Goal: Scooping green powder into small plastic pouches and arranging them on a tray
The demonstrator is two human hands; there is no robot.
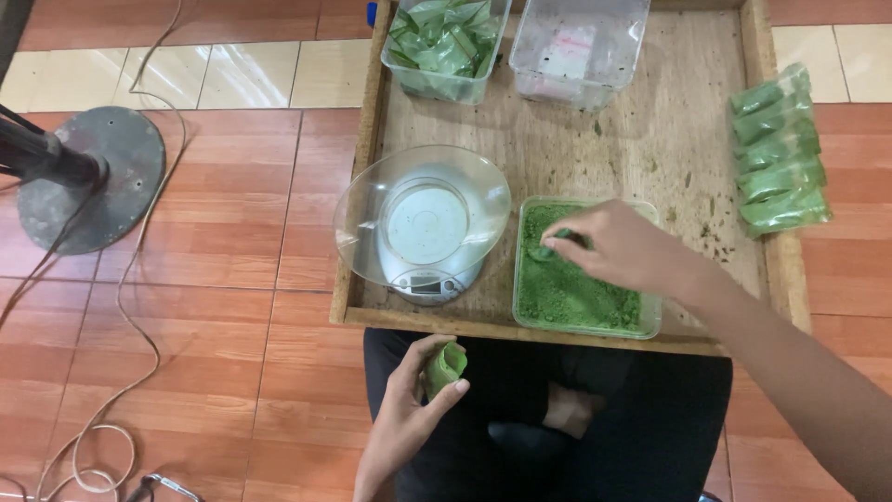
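Note:
My left hand point(409, 395) sits below the wooden tray's near edge, over my lap, and holds a small open green plastic pouch point(444, 368) upright. My right hand point(618, 246) reaches over a clear rectangular tub of green powder point(567, 293) and pinches a small green spoon point(548, 247) whose bowl rests in the powder. The tub stands at the near right of the wooden tray point(669, 121).
A kitchen scale with a clear bowl point(423, 223) stands left of the tub. At the tray's far edge are a tub of empty green pouches point(446, 42) and a clear tub point(578, 46). Filled green packets point(779, 153) lie along the right rim. A fan base point(88, 177) and cables lie on the tiled floor.

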